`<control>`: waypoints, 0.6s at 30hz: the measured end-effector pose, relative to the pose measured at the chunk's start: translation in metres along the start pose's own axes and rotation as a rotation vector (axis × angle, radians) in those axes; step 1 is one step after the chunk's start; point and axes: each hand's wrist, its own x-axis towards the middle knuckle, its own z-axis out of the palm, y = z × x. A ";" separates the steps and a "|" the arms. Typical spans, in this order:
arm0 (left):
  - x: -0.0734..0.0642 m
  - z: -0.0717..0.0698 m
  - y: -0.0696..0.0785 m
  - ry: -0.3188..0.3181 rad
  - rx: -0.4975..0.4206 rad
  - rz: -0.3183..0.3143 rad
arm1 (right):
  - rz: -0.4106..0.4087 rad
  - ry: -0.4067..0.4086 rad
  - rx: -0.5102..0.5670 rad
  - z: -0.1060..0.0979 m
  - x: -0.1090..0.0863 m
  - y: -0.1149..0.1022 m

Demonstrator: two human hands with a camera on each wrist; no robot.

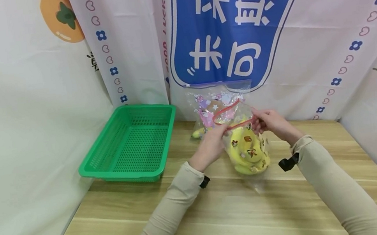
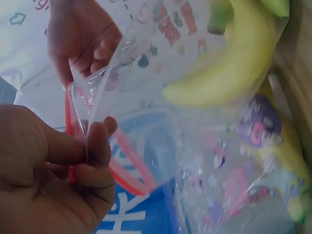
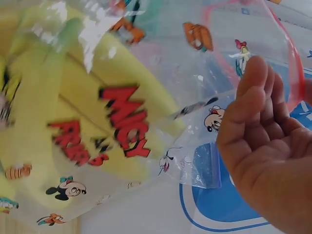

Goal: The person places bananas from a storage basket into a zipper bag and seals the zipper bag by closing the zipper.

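Observation:
A clear zip bag [image 1: 247, 147] with cartoon prints and a red zip edge holds yellow bananas [image 2: 229, 63]. My left hand [image 1: 211, 146] pinches the left part of its red rim between thumb and fingers, as the left wrist view shows closely. At the right end of the rim, my right hand [image 1: 268, 123] grips the bag's edge with bent fingers. The bag's mouth gapes in a loop between the hands, and its printed front [image 3: 122, 117] fills much of the right wrist view.
Behind stands a second clear bag [image 1: 204, 105] with a purple zip and pink prints, leaning at the cloth backdrop [image 1: 139, 61]; a yellow fruit [image 1: 198, 133] shows at its bottom. To the left, a green plastic basket [image 1: 121, 176] sits on the wooden table [image 1: 222, 223].

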 end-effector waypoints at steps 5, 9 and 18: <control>0.003 -0.016 -0.012 0.068 0.103 0.077 | -0.029 0.197 -0.073 -0.002 0.009 0.008; 0.005 -0.026 -0.020 0.108 0.147 0.127 | -0.062 0.296 -0.233 -0.006 0.019 0.015; 0.006 -0.037 -0.025 0.159 0.134 0.232 | -0.109 0.180 -0.138 -0.006 0.035 0.015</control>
